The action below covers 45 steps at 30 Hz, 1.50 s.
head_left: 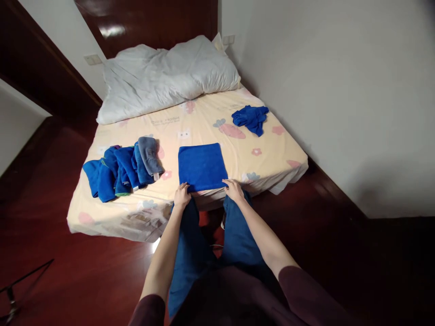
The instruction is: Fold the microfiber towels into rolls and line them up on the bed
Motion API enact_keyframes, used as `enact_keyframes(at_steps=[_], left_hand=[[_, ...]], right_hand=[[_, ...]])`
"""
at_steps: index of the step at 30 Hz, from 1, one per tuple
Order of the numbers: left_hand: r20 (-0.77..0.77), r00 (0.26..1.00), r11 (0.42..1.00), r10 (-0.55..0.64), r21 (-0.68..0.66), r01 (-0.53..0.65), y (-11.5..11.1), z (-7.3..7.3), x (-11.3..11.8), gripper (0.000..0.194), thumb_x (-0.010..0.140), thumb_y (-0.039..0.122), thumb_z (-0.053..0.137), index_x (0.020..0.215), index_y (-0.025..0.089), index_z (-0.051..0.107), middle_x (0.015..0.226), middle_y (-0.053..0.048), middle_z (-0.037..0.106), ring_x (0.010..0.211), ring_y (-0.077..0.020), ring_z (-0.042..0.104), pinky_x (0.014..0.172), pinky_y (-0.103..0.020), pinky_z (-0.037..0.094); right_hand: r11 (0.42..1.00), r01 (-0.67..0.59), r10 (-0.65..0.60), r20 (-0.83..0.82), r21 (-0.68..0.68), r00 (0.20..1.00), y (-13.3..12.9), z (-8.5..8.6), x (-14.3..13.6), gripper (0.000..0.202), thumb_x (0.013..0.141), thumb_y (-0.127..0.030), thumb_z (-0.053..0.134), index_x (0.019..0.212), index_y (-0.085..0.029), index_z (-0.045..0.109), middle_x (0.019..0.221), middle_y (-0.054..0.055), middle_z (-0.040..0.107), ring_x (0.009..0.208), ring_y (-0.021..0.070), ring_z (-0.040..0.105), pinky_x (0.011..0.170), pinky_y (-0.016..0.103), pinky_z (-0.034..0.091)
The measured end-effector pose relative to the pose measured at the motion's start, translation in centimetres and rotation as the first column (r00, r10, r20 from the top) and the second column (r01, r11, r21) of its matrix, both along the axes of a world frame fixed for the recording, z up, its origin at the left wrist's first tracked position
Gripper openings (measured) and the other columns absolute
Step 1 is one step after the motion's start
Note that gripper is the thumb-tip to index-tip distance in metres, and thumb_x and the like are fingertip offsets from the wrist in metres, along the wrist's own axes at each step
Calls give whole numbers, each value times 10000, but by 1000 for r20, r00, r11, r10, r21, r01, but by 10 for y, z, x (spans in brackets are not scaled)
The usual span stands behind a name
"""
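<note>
A square blue cloth (202,166) lies spread flat near the front edge of the bed. My left hand (182,195) pinches its near left corner between thumb and fingers. At the near right corner, my right hand (234,190) grips the cloth the same way. To the left sits a row of folded blue cloths (108,174), overlapping one another, with a grey-blue one (148,156) at the right end of the row. Farther back on the right lies a crumpled blue cloth (250,118).
The bed (204,122) has a pale yellow sheet with carrot and flower prints. A white quilt (170,74) is heaped against the dark headboard (152,22). A white wall (340,99) runs along the right. A thin black stand (12,301) is on the floor at lower left.
</note>
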State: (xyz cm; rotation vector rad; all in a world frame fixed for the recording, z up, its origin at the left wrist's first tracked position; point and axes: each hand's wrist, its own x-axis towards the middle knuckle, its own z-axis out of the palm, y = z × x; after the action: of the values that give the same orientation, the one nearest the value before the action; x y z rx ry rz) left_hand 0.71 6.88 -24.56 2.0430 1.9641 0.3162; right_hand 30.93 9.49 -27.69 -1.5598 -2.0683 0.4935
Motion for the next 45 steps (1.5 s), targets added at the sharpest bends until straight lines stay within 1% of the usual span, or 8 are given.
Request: enact_keyframes(at_steps=[4, 10, 16, 21, 29, 35, 40, 45], left_hand=[[-114, 993, 1000, 30, -1, -30, 2, 5, 8, 495, 821, 65, 537, 1287, 204, 629, 1429, -130, 573, 1337, -297, 532, 1051, -431, 524], [-238, 966, 994, 99, -10, -105, 2, 12, 21, 540, 883, 34, 409, 1370, 187, 585, 1400, -158, 565, 1320, -312, 513, 993, -423, 521], [-342, 936, 994, 79, -42, -99, 6, 11, 27, 638, 891, 29, 381, 1501, 161, 512, 1515, -209, 483, 1373, -401, 461, 1014, -553, 496], [-253, 966, 999, 45, -8, -48, 7, 10, 17, 587, 892, 35, 429, 1431, 200, 592, 1476, -211, 530, 1343, -402, 511, 1032, -597, 477], [-65, 997, 998, 36, 44, -33, -13, 12, -21, 437, 882, 16, 450, 1210, 179, 688, 1143, -116, 680, 1131, -238, 630, 990, -340, 506], [96, 995, 997, 2, 78, -10, -14, 7, -31, 534, 741, -59, 437, 1114, 167, 744, 1147, -101, 691, 1153, -225, 618, 1040, -340, 503], [202, 979, 998, -16, 70, 2, -5, 4, -30, 580, 623, -89, 444, 1033, 162, 768, 1219, -79, 720, 1231, -208, 611, 1121, -330, 467], [278, 960, 999, 44, 7, -48, -1, -1, -31, 598, 667, -69, 442, 1104, 191, 756, 1176, -54, 759, 1165, -197, 675, 1078, -316, 499]], right_hand=[[999, 24, -23, -12, 28, 1000, 6, -5, -4, 489, 824, -18, 559, 1239, -203, 737, 1245, 102, 730, 1229, 250, 649, 1127, 412, 514], [998, 4, -5, 19, 66, 1000, 4, -5, -7, 568, 770, 46, 537, 1236, -208, 740, 1246, 105, 724, 1227, 263, 639, 1139, 439, 498], [999, 24, -22, -55, 29, 998, 1, -9, -1, 414, 863, -16, 506, 1112, -201, 780, 1268, 90, 733, 1244, 239, 648, 1169, 436, 478], [999, 25, -21, -137, 31, 990, -1, -9, 9, 379, 894, -63, 484, 1120, -201, 754, 1242, 88, 740, 1216, 228, 667, 1138, 401, 495], [993, 119, -114, -143, 25, 983, -1, -6, 7, 356, 884, -77, 465, 1085, -216, 723, 1124, 82, 738, 1126, 220, 687, 1042, 377, 530], [997, 61, -54, -118, 53, 991, 5, -11, 5, 486, 728, 39, 514, 1081, -202, 747, 1211, 97, 725, 1188, 226, 662, 1095, 395, 509], [995, 71, -59, -165, 71, 985, 7, -11, 4, 427, 747, 31, 491, 972, -198, 772, 1226, 97, 742, 1212, 228, 656, 1132, 416, 495], [997, 32, -17, -198, 73, 980, 3, -6, 5, 475, 746, 20, 485, 1039, -214, 777, 1310, 71, 718, 1276, 212, 628, 1192, 416, 435]])
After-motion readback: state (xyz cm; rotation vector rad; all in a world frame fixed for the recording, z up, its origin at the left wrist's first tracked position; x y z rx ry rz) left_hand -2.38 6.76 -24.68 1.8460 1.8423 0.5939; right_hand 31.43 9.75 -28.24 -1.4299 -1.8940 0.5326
